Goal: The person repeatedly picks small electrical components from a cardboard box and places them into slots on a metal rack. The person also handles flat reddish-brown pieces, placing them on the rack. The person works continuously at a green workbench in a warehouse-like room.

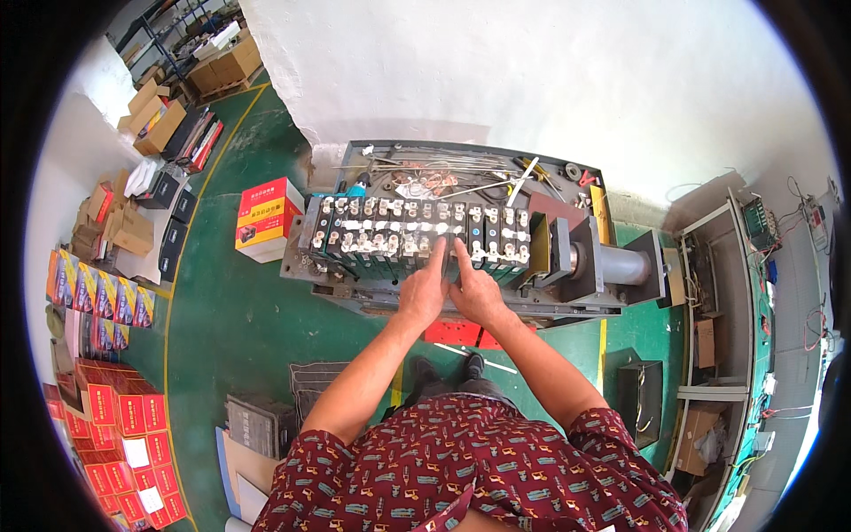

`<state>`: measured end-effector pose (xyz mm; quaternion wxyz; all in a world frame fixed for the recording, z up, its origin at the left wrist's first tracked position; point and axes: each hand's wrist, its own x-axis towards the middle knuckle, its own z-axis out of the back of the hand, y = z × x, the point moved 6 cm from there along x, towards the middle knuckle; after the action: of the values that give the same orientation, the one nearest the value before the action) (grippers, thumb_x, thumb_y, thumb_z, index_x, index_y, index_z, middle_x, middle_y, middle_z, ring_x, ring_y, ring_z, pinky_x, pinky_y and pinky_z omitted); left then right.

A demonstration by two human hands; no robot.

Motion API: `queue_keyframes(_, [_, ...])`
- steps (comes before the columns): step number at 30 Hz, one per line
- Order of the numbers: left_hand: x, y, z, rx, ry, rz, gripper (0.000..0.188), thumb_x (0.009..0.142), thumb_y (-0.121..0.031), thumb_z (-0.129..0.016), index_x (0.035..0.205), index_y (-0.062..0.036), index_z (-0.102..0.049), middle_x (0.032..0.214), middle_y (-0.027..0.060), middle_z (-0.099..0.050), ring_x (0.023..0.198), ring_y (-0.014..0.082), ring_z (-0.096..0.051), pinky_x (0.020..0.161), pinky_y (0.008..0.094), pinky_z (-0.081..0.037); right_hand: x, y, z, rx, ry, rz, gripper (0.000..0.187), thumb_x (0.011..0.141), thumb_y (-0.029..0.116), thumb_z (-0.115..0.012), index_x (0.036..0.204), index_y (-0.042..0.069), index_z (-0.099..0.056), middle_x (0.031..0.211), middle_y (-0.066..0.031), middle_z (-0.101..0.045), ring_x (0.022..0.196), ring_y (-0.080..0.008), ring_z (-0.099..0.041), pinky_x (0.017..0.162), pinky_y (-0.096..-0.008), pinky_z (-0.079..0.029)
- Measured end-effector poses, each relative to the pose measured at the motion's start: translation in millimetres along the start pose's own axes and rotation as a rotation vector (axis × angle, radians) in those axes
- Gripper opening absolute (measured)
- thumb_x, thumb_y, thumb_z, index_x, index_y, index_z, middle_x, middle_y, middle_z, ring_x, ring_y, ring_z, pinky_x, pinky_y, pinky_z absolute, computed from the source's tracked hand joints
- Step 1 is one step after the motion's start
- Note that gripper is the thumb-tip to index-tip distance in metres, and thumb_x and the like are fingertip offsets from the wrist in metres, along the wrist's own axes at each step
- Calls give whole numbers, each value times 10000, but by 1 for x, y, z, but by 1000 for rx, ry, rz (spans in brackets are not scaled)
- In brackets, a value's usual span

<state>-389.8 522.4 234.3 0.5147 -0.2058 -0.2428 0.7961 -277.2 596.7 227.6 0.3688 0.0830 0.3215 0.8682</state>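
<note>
A long row of dark battery cells (355,257) stands on the grey metal bench (390,306) in front of me, with silvery terminal tabs along their tops. My left hand (423,293) reaches over the near edge of the row, its index finger stretched to a tab near the middle. Just beside it, my right hand (479,295) points its index finger at a neighbouring tab. Both fingertips look to be on or right above the tabs; contact cannot be told for sure. Neither hand holds anything visible, and the other fingers are partly hidden.
Behind the cells lie thin rods, pliers (550,182) and a teal-and-black power tool (357,188). A cylinder in a steel frame (625,264) fills the bench's right end. A red-and-yellow box (269,220) stands left. Red cartons (120,412) are stacked lower left; open shelving (722,328) stands right.
</note>
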Motion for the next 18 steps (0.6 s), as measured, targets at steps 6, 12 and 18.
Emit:
queue_keyframes(6, [1, 3, -2, -45, -49, -36, 891, 940, -120, -703, 1684, -155, -214, 897, 288, -729, 844, 499, -709, 769, 611, -552, 1, -8, -6, 56, -16, 11, 894, 922, 182, -618, 1697, 139, -174, 915, -315, -735, 857, -543, -702, 829, -648, -547])
queue_keyframes(12, [0, 0, -1, -5, -30, -18, 826, 931, -100, -620, 1668, -133, -247, 944, 279, -744, 865, 497, -718, 759, 613, -554, -1, -8, -6, 62, -43, 52, 881, 913, 163, -610, 1690, 140, -195, 934, -307, -739, 873, -537, -704, 834, -647, -544])
queue_keyframes(18, [2, 5, -6, -9, -34, -18, 844, 926, -110, -623, 1677, -151, -242, 891, 267, -742, 844, 488, -721, 756, 608, -557, 1, -7, 0, 19, -18, 50, 881, 906, 171, -621, 1684, 133, -211, 918, -303, -737, 860, -528, -707, 819, -639, -549])
